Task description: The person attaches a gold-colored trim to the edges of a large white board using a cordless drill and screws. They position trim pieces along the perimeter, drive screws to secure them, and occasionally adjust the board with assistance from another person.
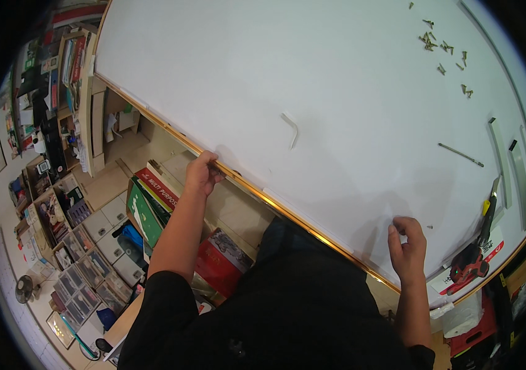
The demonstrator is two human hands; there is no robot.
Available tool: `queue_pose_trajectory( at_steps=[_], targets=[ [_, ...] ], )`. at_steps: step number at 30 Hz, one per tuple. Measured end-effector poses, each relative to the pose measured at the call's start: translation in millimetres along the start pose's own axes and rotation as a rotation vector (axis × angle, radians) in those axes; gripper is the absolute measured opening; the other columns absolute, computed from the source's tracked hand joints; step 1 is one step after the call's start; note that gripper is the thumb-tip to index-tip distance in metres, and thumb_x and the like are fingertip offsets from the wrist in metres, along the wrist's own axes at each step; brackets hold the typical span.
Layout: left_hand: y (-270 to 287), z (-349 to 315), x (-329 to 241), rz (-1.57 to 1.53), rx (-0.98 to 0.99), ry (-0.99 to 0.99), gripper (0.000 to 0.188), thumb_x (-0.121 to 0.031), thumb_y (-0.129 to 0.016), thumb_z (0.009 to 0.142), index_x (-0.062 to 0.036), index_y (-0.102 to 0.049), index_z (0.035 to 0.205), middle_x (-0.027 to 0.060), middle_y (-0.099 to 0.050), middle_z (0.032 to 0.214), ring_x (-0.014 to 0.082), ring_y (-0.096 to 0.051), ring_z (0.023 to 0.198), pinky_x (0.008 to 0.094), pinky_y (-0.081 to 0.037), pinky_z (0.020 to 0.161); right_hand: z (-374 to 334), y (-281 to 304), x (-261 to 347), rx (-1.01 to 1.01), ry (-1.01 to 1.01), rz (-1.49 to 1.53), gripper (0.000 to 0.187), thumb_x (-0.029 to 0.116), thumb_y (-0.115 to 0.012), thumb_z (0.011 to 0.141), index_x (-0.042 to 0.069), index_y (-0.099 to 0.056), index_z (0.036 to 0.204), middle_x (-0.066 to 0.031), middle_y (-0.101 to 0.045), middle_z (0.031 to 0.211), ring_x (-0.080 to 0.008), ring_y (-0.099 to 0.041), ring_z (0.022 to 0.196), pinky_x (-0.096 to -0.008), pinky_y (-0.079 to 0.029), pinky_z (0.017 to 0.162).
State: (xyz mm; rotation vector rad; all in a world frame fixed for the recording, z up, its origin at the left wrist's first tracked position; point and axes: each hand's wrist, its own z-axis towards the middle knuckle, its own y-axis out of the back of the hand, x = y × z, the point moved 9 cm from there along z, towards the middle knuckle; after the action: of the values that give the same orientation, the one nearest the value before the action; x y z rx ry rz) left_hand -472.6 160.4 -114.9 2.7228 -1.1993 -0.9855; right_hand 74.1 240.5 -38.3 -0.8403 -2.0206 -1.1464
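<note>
A white desk [213,74] has gold edging [321,238] along its near side. The left hand [203,174] curls its grip closed around that edging; the right hand's [408,250] is half curled, contents unclear. Grey strips [501,163], a red-and-black tool [469,265] and a knife [488,217] crowd the right end, near a rod [460,155] and scattered screws [427,43].
</note>
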Motion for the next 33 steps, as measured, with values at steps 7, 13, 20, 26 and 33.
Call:
queue_pose_trajectory(
  at_steps=[7,13,20,26,33],
  targets=[
    [4.2,8.4,0.3,-0.024,0.050,-0.016,0.011,-0.012,-0.067,0.086,-0.0036,-0.062,0.083,0.0082,-0.060,0.071,0.0201,-0.057,0.056,0.0362,-0.046,0.048,2.9,1.7,6.5,0.013,0.008,-0.018,0.020,0.004,-0.072,0.091,-0.001,-0.066,0.109,-0.0167,-0.068,0.102,-0.0277,-0.067,0.088,-0.0353,-0.055,0.081],
    [19.1,19.0,9.0,0.009,0.050,-0.023,0.010,-0.016,-0.069,0.087,-0.0072,-0.063,0.088,0.0071,-0.063,0.080,0.0197,-0.060,0.066,0.0381,-0.051,0.058,0.9,-1.1,-1.0,0.010,0.000,-0.023,0.020,0.004,-0.072,0.090,-0.001,-0.066,0.108,-0.0166,-0.068,0.102,-0.0285,-0.067,0.089,-0.0361,-0.055,0.080],
    [19.7,22.0,10.3,0.013,0.323,0.041,0.020,-0.028,-0.060,0.096,-0.0110,-0.062,0.107,0.0072,-0.066,0.112,0.0270,-0.063,0.108,0.0503,-0.056,0.090,-9.0,28.7,10.3,-0.123,0.144,-0.137,0.024,0.015,-0.075,0.089,0.003,-0.067,0.107,-0.0173,-0.067,0.105,-0.0366,-0.065,0.093,-0.0421,-0.056,0.077],
    [43.4,29.2,-15.8,0.317,-0.038,-0.163,0.041,-0.025,-0.063,0.098,0.0007,-0.058,0.130,0.0171,-0.062,0.132,0.0344,-0.059,0.123,0.0508,-0.048,0.104,-82.6,133.8,-45.3,-0.503,-0.290,-0.090,0.025,0.011,-0.074,0.090,0.002,-0.065,0.111,-0.0136,-0.066,0.106,-0.0254,-0.067,0.090,-0.0354,-0.055,0.075],
    [-29.8,-51.5,-54.4,1.364,0.108,-1.257,0.052,-0.016,-0.072,0.086,-0.0003,-0.058,0.134,0.0244,-0.051,0.144,0.0438,-0.050,0.132,0.0526,-0.040,0.111,-113.1,252.8,-79.5,-0.735,0.000,-0.498,0.031,0.003,-0.067,0.088,0.002,-0.063,0.119,-0.0195,-0.065,0.120,-0.0388,-0.060,0.115,-0.0459,-0.050,0.098]
  ],
)
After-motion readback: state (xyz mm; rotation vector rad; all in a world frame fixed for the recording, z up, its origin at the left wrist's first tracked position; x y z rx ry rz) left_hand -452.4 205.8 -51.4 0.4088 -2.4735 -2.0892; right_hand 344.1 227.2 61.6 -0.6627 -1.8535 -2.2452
